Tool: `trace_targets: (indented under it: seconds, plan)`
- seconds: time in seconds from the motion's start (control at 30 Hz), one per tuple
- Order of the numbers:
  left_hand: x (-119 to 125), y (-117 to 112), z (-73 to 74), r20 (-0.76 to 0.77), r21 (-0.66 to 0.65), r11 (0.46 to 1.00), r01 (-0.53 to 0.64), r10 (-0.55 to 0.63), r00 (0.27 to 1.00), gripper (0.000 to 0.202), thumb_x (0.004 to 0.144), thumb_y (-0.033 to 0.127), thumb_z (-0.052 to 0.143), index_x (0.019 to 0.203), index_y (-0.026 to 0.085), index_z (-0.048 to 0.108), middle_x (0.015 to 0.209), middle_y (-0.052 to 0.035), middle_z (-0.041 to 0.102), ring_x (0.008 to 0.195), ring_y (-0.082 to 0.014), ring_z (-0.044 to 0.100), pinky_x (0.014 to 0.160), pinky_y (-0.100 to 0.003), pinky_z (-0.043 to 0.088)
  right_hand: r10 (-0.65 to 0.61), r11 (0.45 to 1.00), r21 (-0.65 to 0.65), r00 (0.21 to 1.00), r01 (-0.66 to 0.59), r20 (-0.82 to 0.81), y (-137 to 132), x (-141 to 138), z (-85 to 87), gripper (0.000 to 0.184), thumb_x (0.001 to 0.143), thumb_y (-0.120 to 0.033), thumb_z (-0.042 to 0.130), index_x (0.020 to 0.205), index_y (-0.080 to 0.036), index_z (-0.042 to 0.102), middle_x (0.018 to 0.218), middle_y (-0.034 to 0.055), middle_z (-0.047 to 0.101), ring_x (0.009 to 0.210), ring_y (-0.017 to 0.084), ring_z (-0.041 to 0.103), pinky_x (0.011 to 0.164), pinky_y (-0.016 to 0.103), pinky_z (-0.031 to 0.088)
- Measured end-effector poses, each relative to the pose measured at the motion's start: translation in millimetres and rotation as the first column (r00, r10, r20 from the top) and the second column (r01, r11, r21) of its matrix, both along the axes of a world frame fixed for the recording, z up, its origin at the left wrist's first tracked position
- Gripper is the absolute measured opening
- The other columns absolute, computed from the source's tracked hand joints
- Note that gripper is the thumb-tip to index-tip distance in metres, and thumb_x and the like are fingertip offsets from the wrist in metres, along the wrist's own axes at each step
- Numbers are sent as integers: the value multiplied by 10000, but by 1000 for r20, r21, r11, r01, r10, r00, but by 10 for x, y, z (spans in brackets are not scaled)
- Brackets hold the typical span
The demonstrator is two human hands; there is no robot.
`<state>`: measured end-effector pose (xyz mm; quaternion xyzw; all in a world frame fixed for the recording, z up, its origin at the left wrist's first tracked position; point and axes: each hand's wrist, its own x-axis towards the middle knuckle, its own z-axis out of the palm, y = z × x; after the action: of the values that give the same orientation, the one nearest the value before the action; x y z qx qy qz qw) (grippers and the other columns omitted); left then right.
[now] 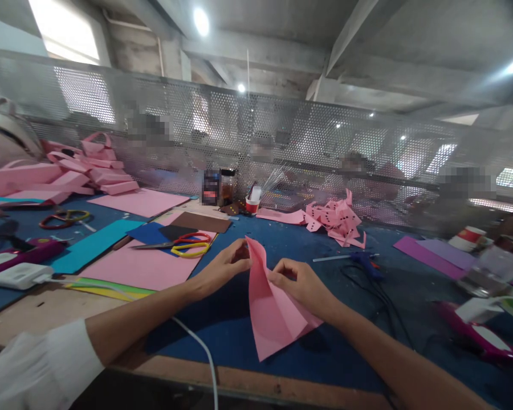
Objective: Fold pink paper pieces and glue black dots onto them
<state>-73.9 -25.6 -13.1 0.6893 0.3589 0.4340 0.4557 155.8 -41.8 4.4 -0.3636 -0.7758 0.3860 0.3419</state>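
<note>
A creased sheet of pink paper stands tilted above the blue table mat, held up in front of me with folds running down it. My left hand pinches its upper left edge between thumb and fingers. On the other side, my right hand has its fingers closed on the right part of the sheet, near a fold. To the left of my left hand lie scissors with red and yellow handles, resting on coloured sheets. A blue glue gun lies to the right of my right hand.
Pink strips are heaped at the far left, and dotted pink cutouts lie by the perforated screen. A white cable hangs over the front edge. Right are purple sheets and a magenta device.
</note>
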Motion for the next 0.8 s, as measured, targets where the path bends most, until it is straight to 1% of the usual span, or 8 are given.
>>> trace_targets:
  seconds: [0.07,0.17,0.23,0.4,0.5,0.57,0.63,0.8]
  plan:
    - [-7,-13,14,30,-41,999,-2,3,1000,497,835,284,620,1318,217,523,1196,-72,673,1137,-274,612,977,-398,473,-7,1000,-20,1000,7,-9,-2,20,72,285,906,-418,631,786,-159,630,766,-6,608,738,139,524,677,250,398]
    - [-18,-10,33,45,-85,996,-22,26,999,630,763,198,634,1374,221,481,1253,-80,663,1163,-276,613,960,-390,494,-16,999,-49,999,14,-41,9,64,171,287,888,-420,643,764,-163,613,737,-19,567,702,126,487,643,242,373]
    - [-25,10,43,50,-103,995,-8,13,999,620,741,179,645,1345,211,506,1253,-94,671,1144,-278,630,921,-380,516,-25,997,-68,997,20,-72,32,107,213,295,880,-432,648,752,-171,599,715,-32,531,671,116,456,619,239,351]
    - [-31,112,68,47,-136,990,43,-37,998,459,723,197,712,1175,173,637,1173,-105,719,1054,-274,678,851,-347,531,-71,987,-153,987,49,-142,145,235,270,336,847,-500,673,764,-184,596,684,-44,491,595,98,396,555,238,296]
    - [-14,193,116,62,-157,987,43,-33,997,504,731,244,741,1219,188,629,1187,-97,721,1060,-267,680,845,-348,532,-91,973,-228,975,44,-202,229,317,317,364,818,-536,700,789,-186,604,666,-44,496,548,86,383,517,234,270]
    - [8,242,187,66,-162,985,55,-45,997,503,736,277,748,1218,193,630,1159,-87,730,1035,-262,687,840,-359,535,-112,966,-255,967,51,-230,276,377,365,375,796,-540,724,794,-184,606,663,-39,500,534,82,389,502,233,265]
    - [36,275,295,52,-132,990,57,-50,997,433,737,299,750,1146,186,660,1094,-71,741,981,-250,694,821,-357,537,-137,963,-262,957,67,-256,307,439,425,378,772,-534,747,789,-185,604,671,-31,511,533,82,405,497,233,275]
    - [126,251,687,-32,-27,1000,8,-9,999,291,752,328,744,991,166,707,913,-44,733,823,-200,682,729,-317,526,-165,971,-209,956,114,-244,316,601,593,422,772,-605,705,812,-208,567,678,-23,523,516,93,444,488,244,318]
